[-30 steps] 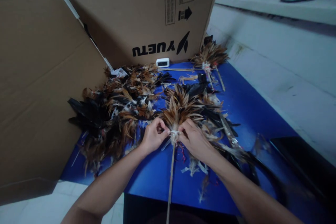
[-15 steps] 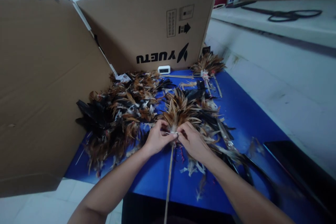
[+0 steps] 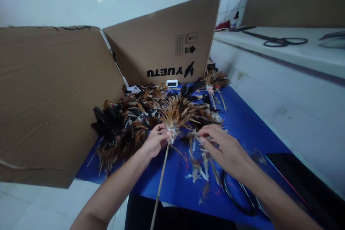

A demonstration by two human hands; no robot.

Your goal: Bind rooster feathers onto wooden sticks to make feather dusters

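1. My left hand (image 3: 156, 143) is pinched shut on the feather duster (image 3: 175, 115) at its binding, so the stick (image 3: 159, 190) hangs off the tabletop (image 3: 242, 122) edge.
2. My right hand (image 3: 226, 147) is spread, fingers loose over a feather strip (image 3: 198, 161); grip unclear.
3. Feather pile (image 3: 126, 122) sits left, penned by the cardboard sheets (image 3: 54, 97).
4. Scissors (image 3: 237, 197) lie under the right wrist.
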